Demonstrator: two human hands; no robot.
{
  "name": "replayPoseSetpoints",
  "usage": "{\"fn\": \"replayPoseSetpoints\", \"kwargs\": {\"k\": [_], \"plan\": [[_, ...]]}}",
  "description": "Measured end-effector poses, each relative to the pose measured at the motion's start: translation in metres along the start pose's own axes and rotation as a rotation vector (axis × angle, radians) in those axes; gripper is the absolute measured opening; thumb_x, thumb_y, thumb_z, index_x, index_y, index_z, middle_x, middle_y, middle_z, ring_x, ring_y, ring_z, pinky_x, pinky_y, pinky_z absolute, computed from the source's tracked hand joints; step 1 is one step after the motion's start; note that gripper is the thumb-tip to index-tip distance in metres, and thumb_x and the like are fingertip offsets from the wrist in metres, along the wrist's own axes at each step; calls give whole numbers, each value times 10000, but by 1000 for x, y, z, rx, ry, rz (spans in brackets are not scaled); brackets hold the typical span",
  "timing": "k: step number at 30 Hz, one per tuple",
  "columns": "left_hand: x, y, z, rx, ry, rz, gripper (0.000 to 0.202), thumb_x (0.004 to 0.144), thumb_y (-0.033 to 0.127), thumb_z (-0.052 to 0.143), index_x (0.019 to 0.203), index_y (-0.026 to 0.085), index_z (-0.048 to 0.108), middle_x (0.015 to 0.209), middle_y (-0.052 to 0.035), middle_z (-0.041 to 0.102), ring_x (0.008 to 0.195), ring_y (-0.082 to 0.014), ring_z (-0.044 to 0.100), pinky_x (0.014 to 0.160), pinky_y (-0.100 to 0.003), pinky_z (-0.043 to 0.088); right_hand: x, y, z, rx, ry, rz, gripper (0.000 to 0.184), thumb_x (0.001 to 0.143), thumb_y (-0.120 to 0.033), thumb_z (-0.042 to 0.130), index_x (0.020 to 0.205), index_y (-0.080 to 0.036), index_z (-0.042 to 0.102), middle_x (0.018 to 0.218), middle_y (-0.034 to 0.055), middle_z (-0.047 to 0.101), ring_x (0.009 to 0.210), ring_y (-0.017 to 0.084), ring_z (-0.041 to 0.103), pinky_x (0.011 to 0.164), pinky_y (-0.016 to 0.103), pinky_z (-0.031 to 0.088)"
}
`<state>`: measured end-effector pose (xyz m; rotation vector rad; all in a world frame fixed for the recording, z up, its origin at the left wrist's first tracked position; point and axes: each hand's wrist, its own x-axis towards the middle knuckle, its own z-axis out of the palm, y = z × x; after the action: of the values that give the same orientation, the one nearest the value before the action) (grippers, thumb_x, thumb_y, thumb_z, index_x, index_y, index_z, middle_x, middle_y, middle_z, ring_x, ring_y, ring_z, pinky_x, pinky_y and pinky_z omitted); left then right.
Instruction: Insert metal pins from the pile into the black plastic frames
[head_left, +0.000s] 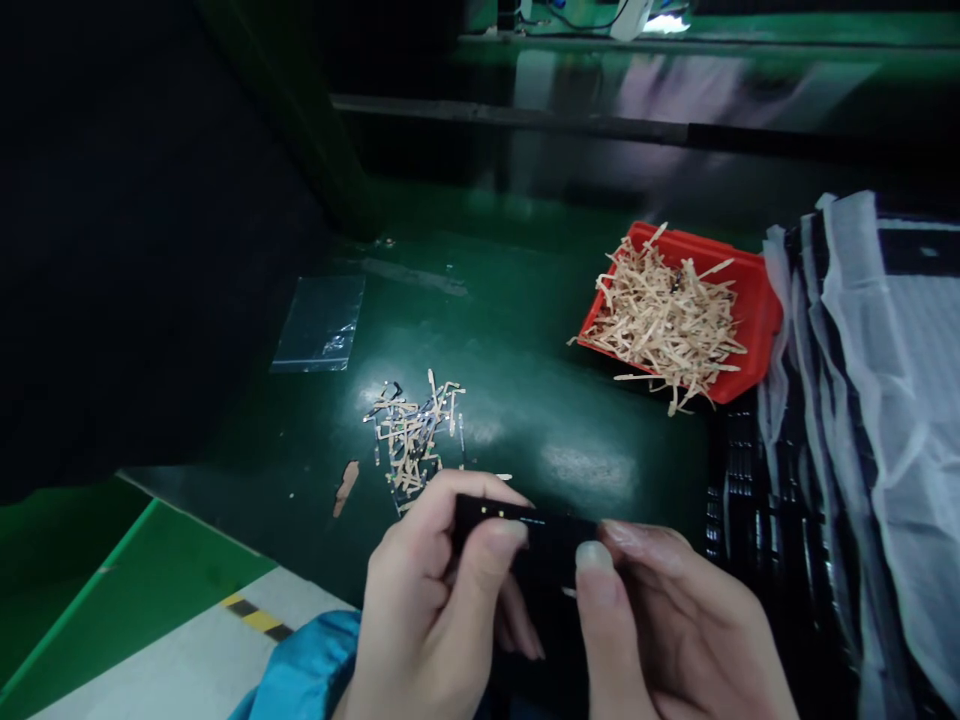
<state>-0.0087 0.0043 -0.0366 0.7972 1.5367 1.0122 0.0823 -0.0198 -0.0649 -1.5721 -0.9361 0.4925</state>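
Both hands hold one small flat black part (534,528) low in the middle of the view. My left hand (431,600) pinches its left end between thumb and fingers; two small pale dots show on the part there. My right hand (667,620) grips its right end, thumb on top. Just beyond my left hand a small heap of tan strips and tiny dark pieces (414,432) lies on the dark green table (525,400). A blue sleeve (300,675) covers my left wrist.
A red bin (757,305) piled with tan strips stands at the back right. At the right edge, stacked black trays (757,520) lie under white translucent sheets (892,400). A clear plastic bag (321,322) lies flat at the left. Below left, green and white floor with a yellow-black mark.
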Motion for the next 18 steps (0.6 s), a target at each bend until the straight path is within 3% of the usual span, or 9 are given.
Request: {"fn": "replayPoseSetpoints", "kwargs": {"k": [3, 6, 11, 14, 18], "plan": [[6, 3, -1, 35, -4, -24, 217, 878, 377, 794, 842, 206, 665, 524, 66, 603, 374, -82, 589, 396, -130, 501, 3, 13, -4, 51, -87, -171, 214, 869, -70, 772, 1044, -188, 733, 918, 2, 790, 737, 104, 784, 654, 136, 646], [12, 3, -2, 112, -44, 45, 255, 837, 333, 829, 759, 199, 626, 546, 76, 570, 356, -60, 513, 338, -127, 430, 4, 20, -8, 39, -138, -258, 272, 848, 10, 760, 1042, -179, 737, 993, 2, 790, 802, 86, 781, 781, 132, 649], [12, -1, -6, 166, 22, 192, 175, 950, 313, 722, 819, 215, 663, 520, 93, 489, 355, -42, 412, 331, -126, 322, 5, 19, -11, -80, -217, -392, 309, 867, 22, 742, 1095, -184, 776, 935, -9, 748, 812, 71, 745, 728, 142, 624], [8, -4, -11, 158, -36, 286, 182, 1056, 311, 577, 945, 251, 708, 534, 86, 478, 371, -45, 391, 340, -124, 296, 5, 16, -9, -101, -182, -370, 305, 902, 11, 717, 1101, -207, 792, 932, -11, 719, 805, 67, 714, 689, 161, 609], [6, -4, -20, 196, -130, 403, 235, 1088, 249, 503, 984, 283, 711, 664, 59, 600, 396, -41, 432, 350, -119, 341, 9, 17, -8, -63, -215, -391, 379, 888, 49, 701, 1184, -178, 766, 909, -13, 713, 789, 70, 698, 681, 168, 606]]}}
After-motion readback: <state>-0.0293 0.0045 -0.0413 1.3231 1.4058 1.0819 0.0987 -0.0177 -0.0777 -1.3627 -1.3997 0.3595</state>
